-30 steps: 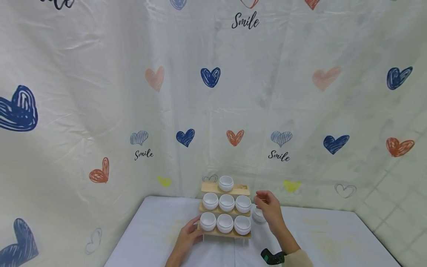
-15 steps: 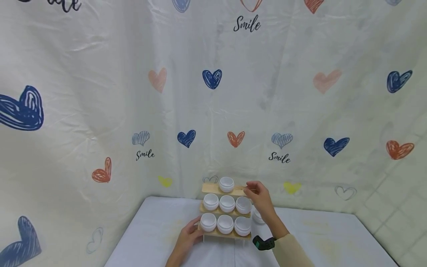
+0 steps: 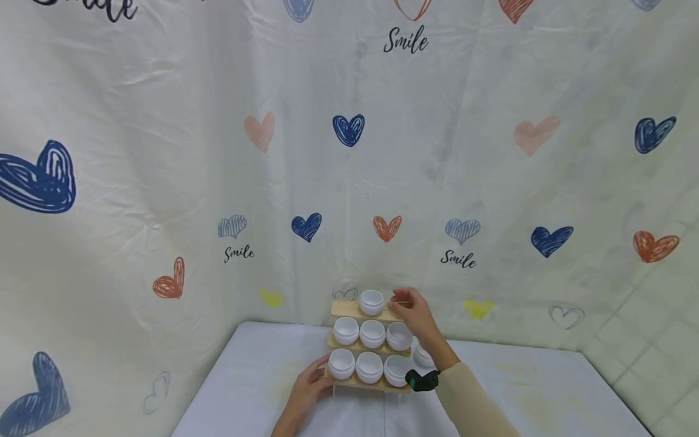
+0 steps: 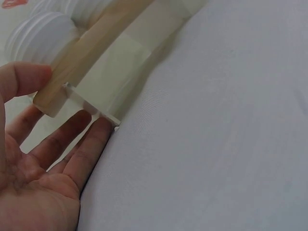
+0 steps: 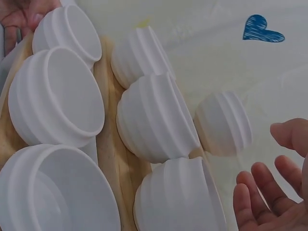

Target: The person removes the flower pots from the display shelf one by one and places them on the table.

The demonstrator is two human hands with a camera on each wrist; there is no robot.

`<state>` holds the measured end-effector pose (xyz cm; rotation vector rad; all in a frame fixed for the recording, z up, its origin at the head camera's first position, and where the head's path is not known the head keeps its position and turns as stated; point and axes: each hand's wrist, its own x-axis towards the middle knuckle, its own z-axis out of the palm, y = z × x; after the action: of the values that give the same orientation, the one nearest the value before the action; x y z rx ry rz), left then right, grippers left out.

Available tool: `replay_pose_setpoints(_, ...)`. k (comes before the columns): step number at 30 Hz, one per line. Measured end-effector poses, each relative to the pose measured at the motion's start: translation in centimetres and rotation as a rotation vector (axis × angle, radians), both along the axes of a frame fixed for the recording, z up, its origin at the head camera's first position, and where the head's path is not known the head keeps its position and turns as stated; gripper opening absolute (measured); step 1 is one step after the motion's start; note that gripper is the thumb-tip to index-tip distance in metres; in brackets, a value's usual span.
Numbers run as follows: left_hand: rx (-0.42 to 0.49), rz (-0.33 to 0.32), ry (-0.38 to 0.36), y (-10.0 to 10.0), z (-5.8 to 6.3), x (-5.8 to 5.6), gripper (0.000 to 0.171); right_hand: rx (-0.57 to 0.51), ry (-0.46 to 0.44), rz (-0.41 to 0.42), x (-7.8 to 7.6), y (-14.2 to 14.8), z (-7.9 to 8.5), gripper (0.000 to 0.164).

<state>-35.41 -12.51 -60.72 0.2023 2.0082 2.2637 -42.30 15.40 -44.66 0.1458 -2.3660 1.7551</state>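
Observation:
A tiered display stand (image 3: 342,308) with wooden shelves and clear legs holds ribbed white cups. Three fill the bottom shelf, among them a cup (image 3: 341,363); three more are on the middle shelf (image 5: 130,159). One cup (image 3: 372,302) sits midway along the top shelf. My left hand (image 3: 307,388) grips the stand's lower left end, thumb at the wooden shelf (image 4: 77,62) and fingers at the clear leg (image 4: 91,103). My right hand (image 3: 413,312) is at the top shelf's right end; in the right wrist view its fingers (image 5: 264,180) are spread apart, holding nothing.
Another white cup (image 3: 423,357) stands on the cloth-covered table (image 3: 508,382) right of the stand, partly hidden by my right arm. A white curtain (image 3: 491,176) printed with hearts hangs behind. A black device (image 3: 422,380) is on my right wrist.
My right hand has moved left and up from beside the stand to the top shelf's right end. My left hand keeps its grip, and the cups stay where they were.

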Motion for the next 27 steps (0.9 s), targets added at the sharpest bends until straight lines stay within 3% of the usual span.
replay_pose_setpoints(16, 0.013, -0.009, 0.027, 0.1, 0.0, 0.3, 0.066, 0.136, -0.062, 0.094, -1.3, -0.8, 0.4, 0.051)
replay_pose_setpoints(27, 0.021, -0.011, 0.025, 0.1, 0.1, 0.4, 0.065, 0.166, -0.091, 0.183, -2.0, -0.8, 0.5, 0.068)
